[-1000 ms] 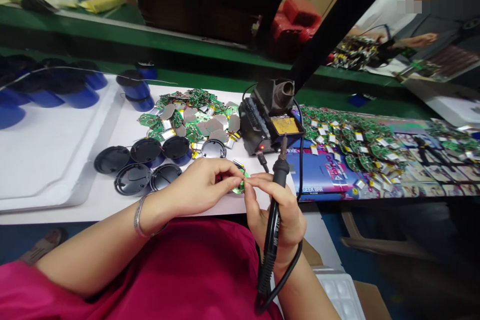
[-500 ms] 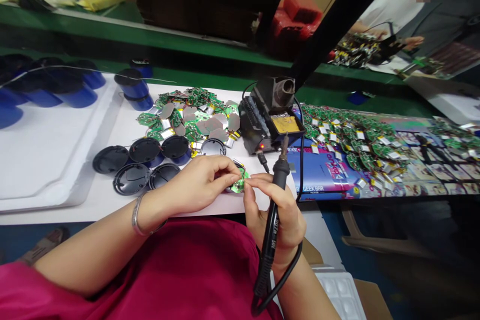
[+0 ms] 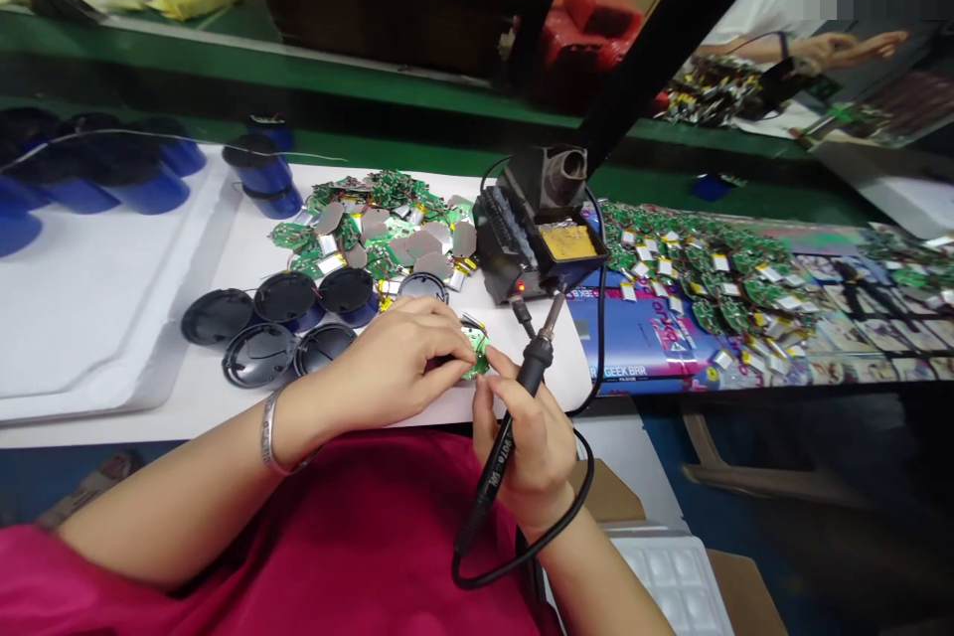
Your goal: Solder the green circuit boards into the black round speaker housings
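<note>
My left hand (image 3: pixel 398 363) pinches a small round green circuit board (image 3: pixel 475 350) just above the white table's front edge. My right hand (image 3: pixel 522 437) is wrapped round a black soldering iron (image 3: pixel 514 407), whose tip points up and away toward the soldering station; its thumb and forefinger also touch the board's right side. The iron's black cord loops below my right wrist.
A black soldering station (image 3: pixel 533 238) with a yellow sponge stands behind my hands. Left of it lie a heap of green boards (image 3: pixel 380 229) and several black round caps (image 3: pixel 287 318). More boards (image 3: pixel 715 283) cover the printed sheet at right. Another person's hand (image 3: pixel 850 45) is at work far right.
The soldering iron has tilted down to the right and my right hand has shifted slightly left and lower. My left hand still pinches the board. The other person's hand has reached out rightward.
</note>
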A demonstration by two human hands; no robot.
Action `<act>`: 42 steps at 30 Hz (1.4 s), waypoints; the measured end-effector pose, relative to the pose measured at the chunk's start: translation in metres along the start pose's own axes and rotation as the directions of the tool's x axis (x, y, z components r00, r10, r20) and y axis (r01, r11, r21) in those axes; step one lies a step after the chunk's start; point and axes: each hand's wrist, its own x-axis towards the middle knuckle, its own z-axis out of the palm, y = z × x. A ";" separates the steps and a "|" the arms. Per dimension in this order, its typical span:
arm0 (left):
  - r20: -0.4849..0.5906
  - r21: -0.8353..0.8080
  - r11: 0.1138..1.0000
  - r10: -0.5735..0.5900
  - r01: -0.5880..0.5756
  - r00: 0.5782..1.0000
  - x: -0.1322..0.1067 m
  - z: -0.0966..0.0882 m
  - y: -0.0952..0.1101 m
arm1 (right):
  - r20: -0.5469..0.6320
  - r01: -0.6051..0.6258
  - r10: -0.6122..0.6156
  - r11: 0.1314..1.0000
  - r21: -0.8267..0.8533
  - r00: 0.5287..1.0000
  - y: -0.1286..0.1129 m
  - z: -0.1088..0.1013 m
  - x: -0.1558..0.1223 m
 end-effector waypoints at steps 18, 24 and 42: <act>-0.062 0.031 0.999 -0.008 0.010 0.998 -0.005 0.004 -0.002 | 0.032 0.074 -0.075 0.996 0.047 0.997 0.007 -0.001 0.002; -0.095 0.044 0.999 0.007 -0.003 0.995 -0.010 0.006 -0.003 | -0.008 0.070 -0.070 0.997 0.023 0.998 0.005 -0.002 0.001; -0.187 -0.048 0.998 0.040 -0.050 0.982 -0.010 0.012 0.002 | -0.034 0.015 -0.011 0.994 0.104 0.999 0.009 0.005 0.000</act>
